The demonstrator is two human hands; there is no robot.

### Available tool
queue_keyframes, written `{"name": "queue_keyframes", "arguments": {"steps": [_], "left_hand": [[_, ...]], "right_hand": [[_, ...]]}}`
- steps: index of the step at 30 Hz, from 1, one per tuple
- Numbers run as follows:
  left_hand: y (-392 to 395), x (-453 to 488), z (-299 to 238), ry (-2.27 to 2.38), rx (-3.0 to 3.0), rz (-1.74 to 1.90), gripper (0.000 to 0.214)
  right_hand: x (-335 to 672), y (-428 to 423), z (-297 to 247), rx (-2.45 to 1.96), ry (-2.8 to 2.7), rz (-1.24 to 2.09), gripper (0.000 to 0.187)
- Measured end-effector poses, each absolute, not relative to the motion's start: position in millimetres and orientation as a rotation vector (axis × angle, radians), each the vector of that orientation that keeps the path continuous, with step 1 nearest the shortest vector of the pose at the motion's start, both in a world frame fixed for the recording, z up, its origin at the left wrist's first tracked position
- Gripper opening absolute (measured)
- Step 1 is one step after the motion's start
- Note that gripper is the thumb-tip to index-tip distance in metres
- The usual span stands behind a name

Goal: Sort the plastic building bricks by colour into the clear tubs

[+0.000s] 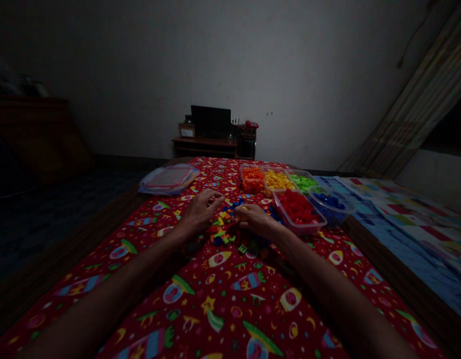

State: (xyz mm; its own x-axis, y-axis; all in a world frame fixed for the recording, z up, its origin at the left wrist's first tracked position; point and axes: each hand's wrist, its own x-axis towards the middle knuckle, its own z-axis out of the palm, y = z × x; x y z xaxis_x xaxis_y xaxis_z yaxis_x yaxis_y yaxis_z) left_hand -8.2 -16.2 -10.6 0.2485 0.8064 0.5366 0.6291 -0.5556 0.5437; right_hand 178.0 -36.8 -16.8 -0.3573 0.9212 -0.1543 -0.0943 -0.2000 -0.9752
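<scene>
**Two hands over a mixed heap of coloured blocks**

At the far left, a dark wooden cabinet stands in shadow. Next comes the tabletop, spread with a red cloth printed with rockets and stars; a stack of clear lids lies near its far left edge. The left hand hovers at the left side of the heap of blocks, fingers loosely bent and parted, with nothing seen in its grasp. Behind, against the wall, a dark screen sits on a low wooden stand.

The heap, mixing blue, yellow, orange and green, lies in the middle of the cloth between the hands, with a lone green block at its near edge. The right hand is over the heap's right side, fingers curled around a yellow block.

Beyond it, open clear containers hold sorted blocks: orange, yellow, red nearer the person, green and, rightmost, blue. Farther right come a patchwork cover and a gathered curtain.
</scene>
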Motion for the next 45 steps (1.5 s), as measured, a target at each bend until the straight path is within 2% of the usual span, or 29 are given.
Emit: {"name": "queue_keyframes", "arguments": {"steps": [7,11,18,24,28,33,37,39,42,45], "left_hand": [[6.4,-23.1,-41.2,1.466,2.322,1.099,0.034],[9.2,-23.2,-50.1,1.426,2.357,1.071,0.037],[9.0,-26.7,-52.7,1.394,2.396,1.088,0.034],[5.4,-25.8,-48.4,1.423,2.383,1.044,0.032],[3.6,-22.0,-49.0,1.389,2.383,1.044,0.030],[1.4,-20.4,-51.0,1.401,2.411,1.010,0.033],[0.0,-21.5,-54.8,1.447,2.390,0.992,0.034],[0.8,-22.2,-58.2,1.465,2.378,0.982,0.033],[3.1,-23.6,-62.8,1.445,2.389,0.993,0.031],[3.8,-23.6,-61.6,1.410,2.405,1.047,0.029]], "right_hand": [[230.2,1.9,23.3,-1.253,-1.709,1.205,0.017],[267.8,59.1,47.7,-1.536,-1.650,0.827,0.025],[294.7,106.8,70.2,-1.657,-1.596,0.577,0.022],[281.4,62.5,67.4,-1.433,-1.826,0.555,0.012],[263.6,3.0,54.0,-1.206,-2.256,0.577,0.019],[249.2,-68.7,20.6,-1.092,-2.689,0.367,0.021],[259.2,-109.5,-20.3,-1.012,-2.725,-0.007,0.014],[267.4,-123.6,-35.8,-0.960,-2.698,-0.125,0.020],[274.6,-131.5,-42.7,-0.900,-2.677,-0.131,0.031],[274.2,-120.1,-34.3,-0.974,-2.626,-0.044,0.028]]}}
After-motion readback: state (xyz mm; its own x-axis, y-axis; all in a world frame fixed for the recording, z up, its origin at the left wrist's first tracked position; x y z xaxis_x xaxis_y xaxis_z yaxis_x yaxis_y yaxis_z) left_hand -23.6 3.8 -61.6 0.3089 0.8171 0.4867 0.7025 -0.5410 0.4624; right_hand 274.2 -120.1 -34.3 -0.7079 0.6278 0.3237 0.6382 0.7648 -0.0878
